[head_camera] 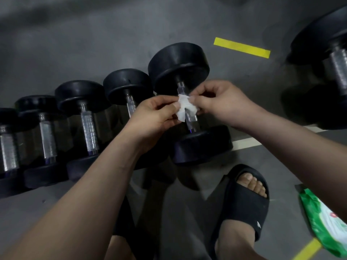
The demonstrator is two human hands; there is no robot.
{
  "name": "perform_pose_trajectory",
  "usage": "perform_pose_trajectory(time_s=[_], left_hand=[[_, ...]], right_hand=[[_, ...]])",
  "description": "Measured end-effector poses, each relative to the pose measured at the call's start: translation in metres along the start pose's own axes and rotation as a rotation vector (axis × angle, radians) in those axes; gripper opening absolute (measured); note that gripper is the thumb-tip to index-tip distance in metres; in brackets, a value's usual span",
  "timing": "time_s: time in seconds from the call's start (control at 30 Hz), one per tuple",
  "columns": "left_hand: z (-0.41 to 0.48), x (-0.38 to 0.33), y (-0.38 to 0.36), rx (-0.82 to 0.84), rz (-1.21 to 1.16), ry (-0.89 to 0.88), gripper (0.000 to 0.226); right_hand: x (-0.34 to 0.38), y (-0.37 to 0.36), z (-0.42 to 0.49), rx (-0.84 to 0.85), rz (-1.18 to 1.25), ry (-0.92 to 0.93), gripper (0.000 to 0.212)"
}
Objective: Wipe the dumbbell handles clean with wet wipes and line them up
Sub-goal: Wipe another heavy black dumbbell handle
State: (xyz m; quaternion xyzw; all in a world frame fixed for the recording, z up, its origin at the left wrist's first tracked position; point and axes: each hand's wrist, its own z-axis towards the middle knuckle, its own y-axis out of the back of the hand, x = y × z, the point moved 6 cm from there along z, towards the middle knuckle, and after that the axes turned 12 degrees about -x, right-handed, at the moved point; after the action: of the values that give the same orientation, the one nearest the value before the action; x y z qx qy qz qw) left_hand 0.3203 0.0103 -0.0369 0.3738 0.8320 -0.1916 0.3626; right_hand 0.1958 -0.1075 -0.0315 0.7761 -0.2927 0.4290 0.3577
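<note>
Several black dumbbells with knurled metal handles lie side by side on the grey floor. The largest in the row (180, 66) is nearest the middle. A white wet wipe (185, 106) is held just above its handle (190, 119). My left hand (155, 117) pinches the wipe's left edge and my right hand (217, 104) pinches its right edge. Smaller dumbbells (88, 126) continue to the left of it. One more dumbbell (326, 59) lies apart at the right edge.
A green pack of wet wipes (326, 224) lies on the floor at the lower right. My foot in a black slide sandal (244, 205) stands just below the large dumbbell. Yellow tape strips (242, 47) and a white line mark the floor.
</note>
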Motion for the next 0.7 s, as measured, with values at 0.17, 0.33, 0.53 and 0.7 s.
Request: perform_pose_trajectory(time_s=[0.17, 0.33, 0.53, 0.7], left_hand=[[0.011, -0.010, 0.025, -0.347, 0.515, -0.235, 0.010], [-0.001, -0.013, -0.004, -0.220, 0.353, -0.248, 0.009], [-0.005, -0.005, -0.016, -0.127, 0.077, -0.088, 0.016], [-0.001, -0.001, -0.002, -0.238, 0.191, -0.087, 0.011]], right_hand=[[-0.010, 0.011, 0.005, -0.097, 0.017, -0.110, 0.010], [-0.012, 0.012, 0.000, -0.125, 0.077, -0.119, 0.006], [-0.013, 0.000, -0.009, 0.009, 0.348, -0.200, 0.012], [-0.012, 0.001, -0.008, -0.017, 0.313, -0.198, 0.013]])
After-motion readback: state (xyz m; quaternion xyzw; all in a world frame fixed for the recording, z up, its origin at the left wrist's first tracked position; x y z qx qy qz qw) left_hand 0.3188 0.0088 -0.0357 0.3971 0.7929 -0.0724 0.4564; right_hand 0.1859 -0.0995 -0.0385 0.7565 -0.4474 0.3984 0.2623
